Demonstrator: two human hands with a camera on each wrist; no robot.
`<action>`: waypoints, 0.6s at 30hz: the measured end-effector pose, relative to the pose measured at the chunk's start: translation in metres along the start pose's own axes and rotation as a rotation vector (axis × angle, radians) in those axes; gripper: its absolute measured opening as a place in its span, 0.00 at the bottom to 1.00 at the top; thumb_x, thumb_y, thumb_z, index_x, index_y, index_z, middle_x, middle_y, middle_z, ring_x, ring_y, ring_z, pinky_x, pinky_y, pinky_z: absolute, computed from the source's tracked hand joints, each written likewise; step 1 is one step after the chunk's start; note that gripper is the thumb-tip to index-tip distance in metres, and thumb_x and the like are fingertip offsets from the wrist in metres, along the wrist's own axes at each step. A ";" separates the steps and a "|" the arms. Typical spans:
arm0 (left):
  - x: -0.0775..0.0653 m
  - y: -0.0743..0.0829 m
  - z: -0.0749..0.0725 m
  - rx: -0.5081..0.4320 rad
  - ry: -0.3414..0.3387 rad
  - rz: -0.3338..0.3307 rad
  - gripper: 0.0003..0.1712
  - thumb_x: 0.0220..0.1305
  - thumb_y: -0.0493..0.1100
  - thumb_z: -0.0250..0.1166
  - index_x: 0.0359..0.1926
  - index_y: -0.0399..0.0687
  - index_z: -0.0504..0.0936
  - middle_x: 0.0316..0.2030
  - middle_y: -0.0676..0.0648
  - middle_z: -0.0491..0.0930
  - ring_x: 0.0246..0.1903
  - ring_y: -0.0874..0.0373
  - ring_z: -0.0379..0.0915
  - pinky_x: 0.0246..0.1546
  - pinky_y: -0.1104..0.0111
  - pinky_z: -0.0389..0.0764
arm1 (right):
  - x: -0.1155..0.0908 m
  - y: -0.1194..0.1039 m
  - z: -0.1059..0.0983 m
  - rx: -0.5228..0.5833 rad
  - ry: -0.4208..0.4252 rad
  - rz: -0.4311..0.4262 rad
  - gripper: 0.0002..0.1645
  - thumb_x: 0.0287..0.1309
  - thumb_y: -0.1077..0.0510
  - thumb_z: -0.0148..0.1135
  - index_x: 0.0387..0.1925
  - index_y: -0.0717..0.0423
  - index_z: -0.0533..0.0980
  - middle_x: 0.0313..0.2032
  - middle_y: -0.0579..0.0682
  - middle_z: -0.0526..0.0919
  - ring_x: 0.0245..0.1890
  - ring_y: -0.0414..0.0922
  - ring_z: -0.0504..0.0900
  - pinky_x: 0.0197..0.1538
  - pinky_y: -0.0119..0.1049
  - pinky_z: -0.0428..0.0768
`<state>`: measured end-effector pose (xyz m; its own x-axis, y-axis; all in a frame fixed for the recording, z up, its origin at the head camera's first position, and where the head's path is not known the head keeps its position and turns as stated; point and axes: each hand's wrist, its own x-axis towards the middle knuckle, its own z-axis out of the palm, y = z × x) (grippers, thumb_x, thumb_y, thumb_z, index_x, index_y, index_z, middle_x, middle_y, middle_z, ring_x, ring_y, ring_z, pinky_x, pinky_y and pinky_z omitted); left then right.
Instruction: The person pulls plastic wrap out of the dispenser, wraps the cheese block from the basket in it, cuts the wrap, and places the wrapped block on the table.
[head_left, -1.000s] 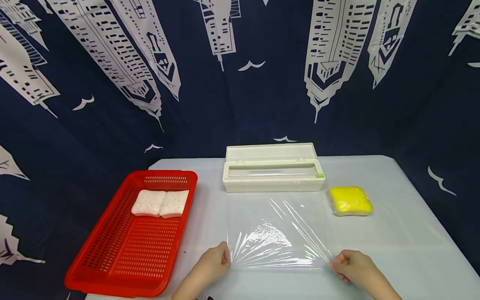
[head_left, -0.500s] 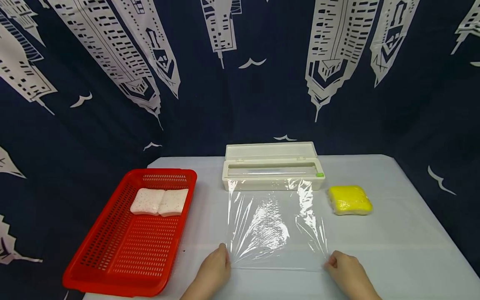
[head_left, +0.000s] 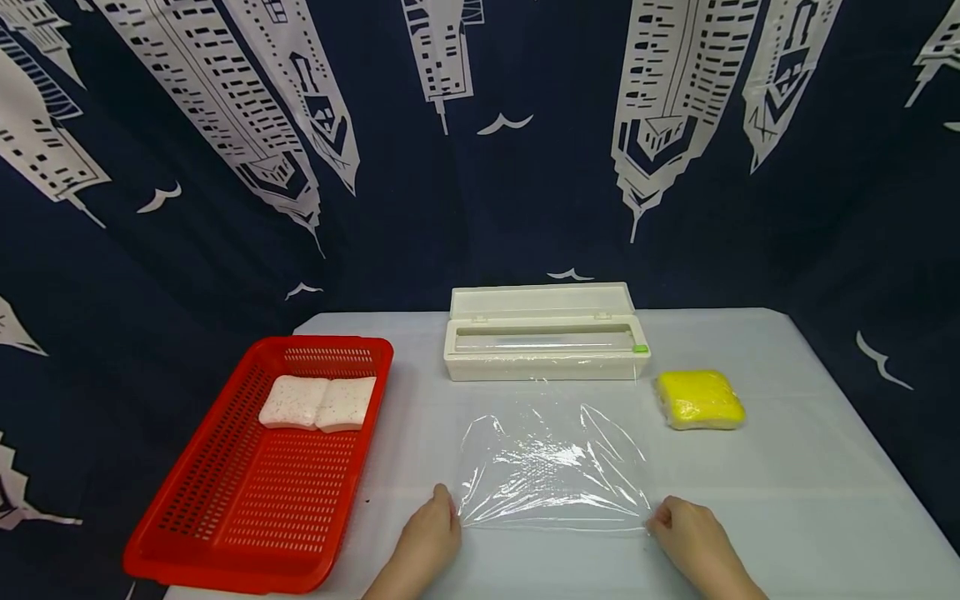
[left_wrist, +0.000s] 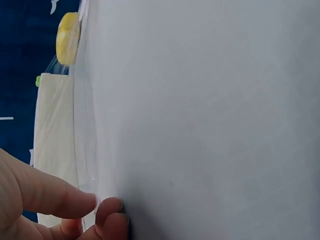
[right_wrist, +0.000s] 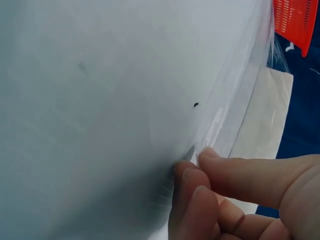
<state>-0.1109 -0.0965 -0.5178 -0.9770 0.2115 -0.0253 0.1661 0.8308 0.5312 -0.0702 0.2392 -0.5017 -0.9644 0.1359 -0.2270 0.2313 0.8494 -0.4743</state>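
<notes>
On a pale, smooth table [head_left: 817, 492], a creased sheet of clear plastic film [head_left: 555, 471] spans the gap between a person's left hand [head_left: 430, 533] and right hand [head_left: 693, 535], its far edge hard to make out. The left pinches one near corner, thumb closed to the fingertips; the right pinches the other the same way, and both forearms [head_left: 396, 582] are cut off below. Beyond the film stands a long, off-white plastic box [head_left: 547, 368], lid raised, the contents of its slot unclear. At right sits a glossy yellow, cushion-shaped block [head_left: 701, 400]; at left, a red perforated plastic basket [head_left: 281, 500] holds two speckled white blocks [head_left: 296, 402] side by side. A navy cloth [head_left: 525, 208] printed with white buildings hangs behind, cropped above.
</notes>
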 end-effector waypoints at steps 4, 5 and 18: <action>-0.001 0.000 0.003 0.027 0.046 -0.006 0.10 0.58 0.32 0.62 0.30 0.43 0.67 0.17 0.49 0.70 0.17 0.57 0.66 0.18 0.64 0.66 | 0.001 -0.001 0.000 0.001 -0.010 0.011 0.11 0.57 0.61 0.65 0.23 0.60 0.74 0.19 0.46 0.75 0.22 0.43 0.71 0.28 0.38 0.71; -0.001 0.000 0.003 0.034 0.058 -0.005 0.11 0.58 0.32 0.62 0.30 0.43 0.67 0.17 0.50 0.70 0.17 0.56 0.67 0.18 0.64 0.65 | 0.001 -0.001 0.001 0.002 -0.017 0.016 0.11 0.57 0.60 0.65 0.24 0.61 0.74 0.19 0.46 0.74 0.22 0.43 0.70 0.27 0.37 0.70; -0.001 0.000 0.005 0.024 0.076 -0.025 0.14 0.54 0.31 0.66 0.28 0.45 0.67 0.18 0.50 0.70 0.19 0.57 0.66 0.19 0.65 0.64 | 0.003 0.004 0.006 0.069 0.001 0.037 0.11 0.59 0.59 0.64 0.28 0.62 0.74 0.21 0.47 0.74 0.24 0.44 0.71 0.29 0.37 0.70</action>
<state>-0.1096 -0.0943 -0.5225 -0.9881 0.1516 0.0266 0.1438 0.8477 0.5106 -0.0718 0.2401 -0.5094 -0.9552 0.1666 -0.2448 0.2748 0.8065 -0.5235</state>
